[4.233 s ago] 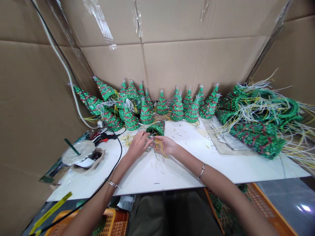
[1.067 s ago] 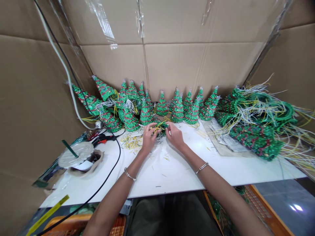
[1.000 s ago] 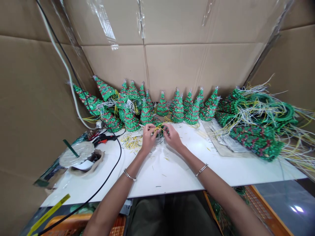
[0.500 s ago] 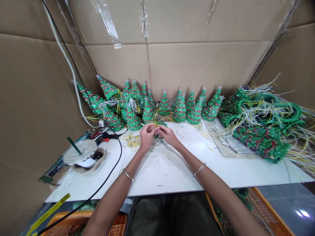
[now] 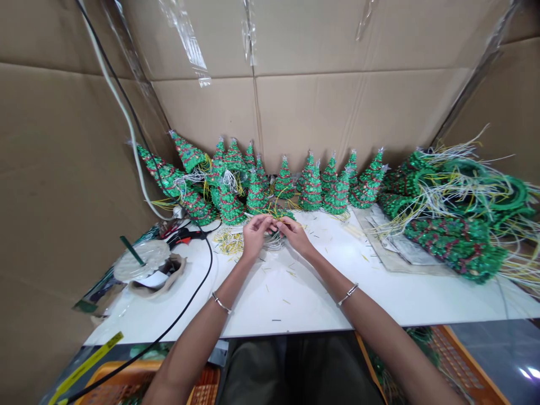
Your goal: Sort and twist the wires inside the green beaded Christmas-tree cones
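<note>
My left hand [image 5: 254, 236] and my right hand [image 5: 295, 233] meet over the white tabletop [image 5: 320, 292], fingers pinched together on a small green beaded tree [image 5: 282, 214] with yellow and white wires sticking out of it. The tree lies mostly hidden behind my fingers. A row of finished green beaded trees [image 5: 310, 185] with red garlands stands just behind my hands along the cardboard wall [image 5: 337, 107].
A heap of flat green beaded pieces with long wires [image 5: 455, 214] lies at the right. At the left are a plastic cup with a green straw [image 5: 141, 264], red-handled cutters [image 5: 183, 239], a black cable [image 5: 198, 281] and wire clippings [image 5: 228, 243]. Orange baskets [image 5: 459, 365] sit below the table edge.
Over four seconds both hands moved away from me toward the row of trees, carrying the small tree. In the last second my fingers closed in tighter on its wires.
</note>
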{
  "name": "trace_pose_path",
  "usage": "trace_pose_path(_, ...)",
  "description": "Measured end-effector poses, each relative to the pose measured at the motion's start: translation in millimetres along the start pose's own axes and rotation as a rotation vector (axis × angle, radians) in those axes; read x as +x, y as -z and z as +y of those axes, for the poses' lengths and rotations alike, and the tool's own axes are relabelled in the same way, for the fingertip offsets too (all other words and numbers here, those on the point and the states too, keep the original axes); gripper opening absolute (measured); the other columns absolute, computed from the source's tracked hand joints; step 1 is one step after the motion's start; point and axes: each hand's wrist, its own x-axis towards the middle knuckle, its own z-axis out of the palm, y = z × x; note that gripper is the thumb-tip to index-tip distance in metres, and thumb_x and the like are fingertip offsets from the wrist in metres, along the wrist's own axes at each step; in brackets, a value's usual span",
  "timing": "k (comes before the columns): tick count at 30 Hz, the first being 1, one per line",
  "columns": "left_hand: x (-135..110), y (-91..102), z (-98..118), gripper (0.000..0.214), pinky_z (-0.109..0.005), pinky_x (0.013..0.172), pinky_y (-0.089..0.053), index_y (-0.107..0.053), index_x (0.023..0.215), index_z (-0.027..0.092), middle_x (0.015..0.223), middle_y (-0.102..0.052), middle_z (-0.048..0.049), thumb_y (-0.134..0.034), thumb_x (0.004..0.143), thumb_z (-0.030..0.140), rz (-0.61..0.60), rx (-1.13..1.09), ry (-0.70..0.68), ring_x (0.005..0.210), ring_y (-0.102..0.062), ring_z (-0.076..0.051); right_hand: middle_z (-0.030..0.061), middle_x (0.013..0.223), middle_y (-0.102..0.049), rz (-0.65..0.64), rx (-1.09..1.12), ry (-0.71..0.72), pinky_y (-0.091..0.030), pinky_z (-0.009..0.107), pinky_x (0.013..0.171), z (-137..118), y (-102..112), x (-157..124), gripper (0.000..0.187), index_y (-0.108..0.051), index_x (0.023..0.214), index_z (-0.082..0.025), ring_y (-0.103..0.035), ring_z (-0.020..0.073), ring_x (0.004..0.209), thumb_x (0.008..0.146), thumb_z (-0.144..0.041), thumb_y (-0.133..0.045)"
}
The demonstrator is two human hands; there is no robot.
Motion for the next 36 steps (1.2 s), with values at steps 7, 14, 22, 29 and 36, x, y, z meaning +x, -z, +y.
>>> trace_pose_path(7, 11, 16.9, 2, 0.026, -0.019, 0.05, -0.042, -0.064, 0.075, 0.016, 0.066, -0.062, 0.0013, -0.076, 0.069, 0.039, 0.196, -0.132, 0.002, 0.056, -0.055, -0.008, -0.0022, 0.065, -0.052, 0.039, -0.003, -0.016, -0.037, 0.024, 0.057, 9, 7, 3, 0.035, -0.059, 0.08, -0.018, -0.045, 0.0105, 0.054, 0.082, -0.053, -0.054)
trace_pose_path(14, 19, 28.1, -3, 0.025, -0.017, 0.048, -0.037, -0.062, 0.075, 0.018, 0.064, -0.058, 0.0033, -0.078, 0.066, 0.035, 0.269, -0.245, 0.034, 0.052, -0.047, -0.005, -0.0015, 0.067, -0.056, 0.038, -0.066, -0.021, -0.04, 0.025, 0.059, 10, 10, 4, 0.037, -0.059, 0.078, -0.018, -0.051, 0.0116, 0.056, 0.08, -0.055, -0.054)
trace_pose_path(22, 29, 59.9, 0, 0.037, -0.017, 0.044, -0.037, -0.065, 0.081, 0.015, 0.075, -0.066, -0.003, -0.066, 0.075, 0.052, 0.339, -0.217, 0.081, 0.052, -0.054, -0.006, 0.0002, 0.076, -0.058, 0.086, -0.032, -0.042, -0.041, 0.026, 0.06, 6, 20, 0, 0.037, -0.059, 0.078, -0.018, -0.05, 0.0108, 0.055, 0.079, -0.055, -0.053)
trace_pose_path(29, 11, 18.1, -1, 0.035, -0.023, 0.05, -0.047, -0.069, 0.092, 0.016, 0.082, -0.071, -0.006, -0.075, 0.068, 0.041, -0.083, 0.044, 0.101, 0.063, -0.065, -0.015, -0.0037, 0.059, -0.049, -0.048, -0.078, -0.04, -0.037, 0.024, 0.056, 9, 19, 0, 0.036, -0.061, 0.081, -0.018, -0.045, 0.0116, 0.054, 0.083, -0.053, -0.052)
trace_pose_path(36, 6, 5.9, 3, 0.02, -0.021, 0.042, -0.037, -0.075, 0.08, 0.017, 0.065, -0.068, -0.0023, -0.075, 0.068, 0.034, -0.098, 0.126, 0.016, 0.048, -0.054, -0.01, -0.0045, 0.055, -0.044, -0.072, -0.164, 0.005, -0.035, 0.025, 0.055, 2, 17, -2, 0.034, -0.061, 0.079, -0.019, -0.042, 0.0123, 0.053, 0.086, -0.05, -0.049)
